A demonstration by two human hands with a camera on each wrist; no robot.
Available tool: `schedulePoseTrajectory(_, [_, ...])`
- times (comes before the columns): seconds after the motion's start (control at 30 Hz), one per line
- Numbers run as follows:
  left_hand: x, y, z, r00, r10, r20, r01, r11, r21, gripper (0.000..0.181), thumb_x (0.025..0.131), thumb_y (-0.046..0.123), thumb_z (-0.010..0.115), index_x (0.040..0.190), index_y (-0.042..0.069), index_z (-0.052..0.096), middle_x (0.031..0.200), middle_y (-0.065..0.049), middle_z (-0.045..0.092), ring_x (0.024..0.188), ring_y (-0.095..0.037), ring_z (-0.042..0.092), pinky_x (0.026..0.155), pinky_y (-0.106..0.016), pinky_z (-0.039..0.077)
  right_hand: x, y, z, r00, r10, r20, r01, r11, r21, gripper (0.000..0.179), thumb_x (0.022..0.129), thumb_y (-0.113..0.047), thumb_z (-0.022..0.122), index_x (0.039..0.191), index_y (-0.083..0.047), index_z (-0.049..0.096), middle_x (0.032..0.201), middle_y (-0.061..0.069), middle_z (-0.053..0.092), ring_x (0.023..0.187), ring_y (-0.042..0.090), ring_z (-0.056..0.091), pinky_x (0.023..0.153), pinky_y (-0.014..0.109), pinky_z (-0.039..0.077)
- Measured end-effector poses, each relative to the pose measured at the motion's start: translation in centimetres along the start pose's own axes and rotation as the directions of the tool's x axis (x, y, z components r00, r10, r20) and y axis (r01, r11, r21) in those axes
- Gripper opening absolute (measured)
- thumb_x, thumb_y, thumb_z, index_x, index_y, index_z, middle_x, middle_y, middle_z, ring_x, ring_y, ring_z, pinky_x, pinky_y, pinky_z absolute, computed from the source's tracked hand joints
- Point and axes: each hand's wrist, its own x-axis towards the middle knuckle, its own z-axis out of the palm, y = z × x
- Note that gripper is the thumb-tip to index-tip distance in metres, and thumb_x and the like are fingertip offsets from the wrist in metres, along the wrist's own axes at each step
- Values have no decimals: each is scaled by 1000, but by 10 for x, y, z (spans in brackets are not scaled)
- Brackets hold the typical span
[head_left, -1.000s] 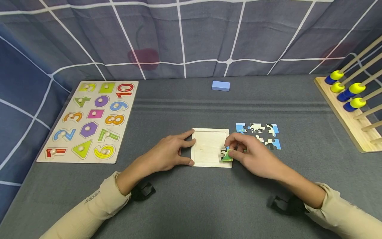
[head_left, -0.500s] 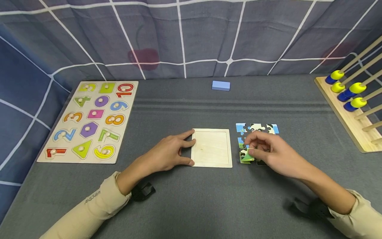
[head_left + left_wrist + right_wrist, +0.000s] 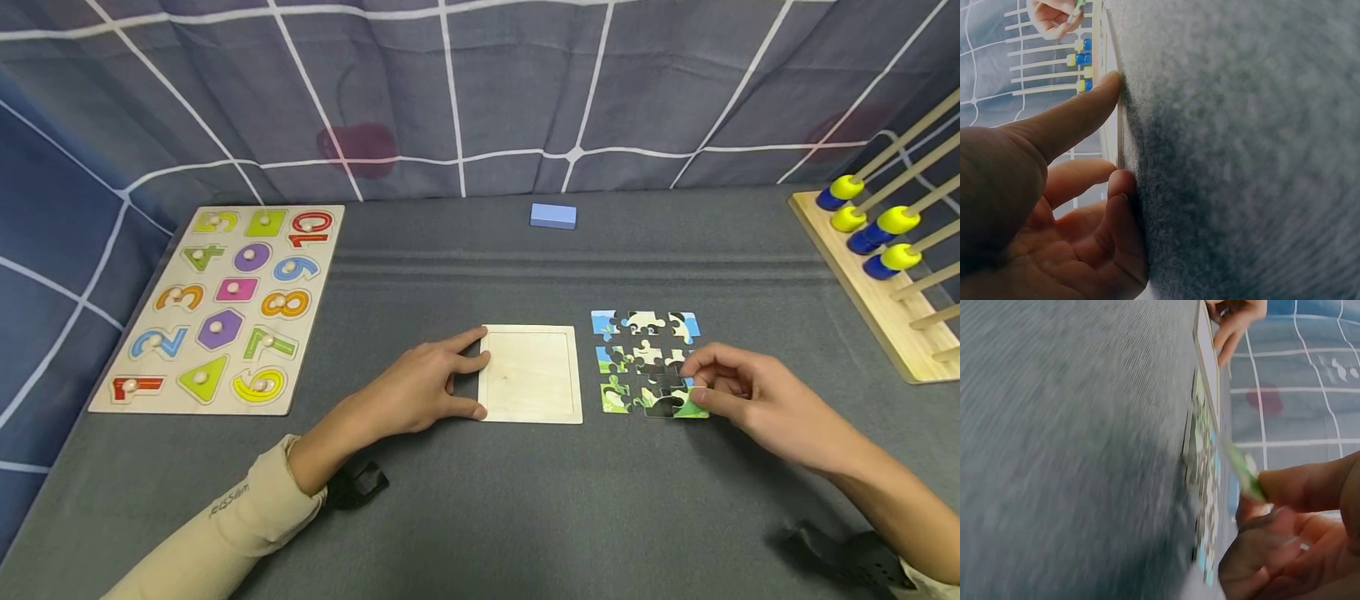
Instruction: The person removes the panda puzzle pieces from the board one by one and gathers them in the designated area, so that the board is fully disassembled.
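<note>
My right hand [image 3: 765, 404] pinches a green jigsaw piece [image 3: 1246, 474] between thumb and fingers, above the lower right of the laid-out jigsaw pieces [image 3: 647, 360]. Those pieces show a panda and lie slightly apart in rows on the cloth. In the right wrist view the held piece is tilted and raised off the table. A square wooden puzzle tray [image 3: 531, 375] with a raised rim lies bare to the left of the pieces. Along its left edge rest the spread thumb and fingers of my left hand [image 3: 423, 385].
A number-and-shape peg board [image 3: 217, 308] lies at the left. Near the back sits a small blue block [image 3: 553, 217]. At the far right stands a wooden bead abacus [image 3: 870, 287] with upright rods. A gridded curtain [image 3: 510, 100] hangs behind the table.
My right hand has moved right with the jigsaw piece, from the tray's lower right corner across to the right side of the laid-out pieces. The left hand stays at the tray's edge.
</note>
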Motion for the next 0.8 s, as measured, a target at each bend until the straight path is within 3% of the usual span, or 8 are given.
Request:
schedulePoseTrajectory(0.2, [0,1,-1,1000,-5,-7,5,1000,3,69,79,29,84,138,5,58,156,-12,35,57,-1,47,62,-25,42,-5,13,-9,999,29,-27,-31,995,-94,15,92,3,64,105,-4,62,78,2,56,61,14,49,53,29,38])
schedulePoseTrajectory(0.5, [0,0,0,1000,-7,-7,7,1000,-6,68,78,28,84,137,5,58,156,-12,36,57,-2,48,61,-24,42,-4,21,-3,998,-21,-67,11,988,-151,23,84,6,72,104,-3,64,77,-2,54,60,9,46,51,26,36])
schedulePoseTrajectory(0.8, [0,0,1,1000,-1,-8,1,1000,-3,68,79,28,84,137,5,58,156,-12,36,57,-2,48,61,-24,42,-6,27,2,991,-88,-102,55,955,-292,24,80,2,78,100,-5,67,85,2,50,64,8,39,54,25,31])
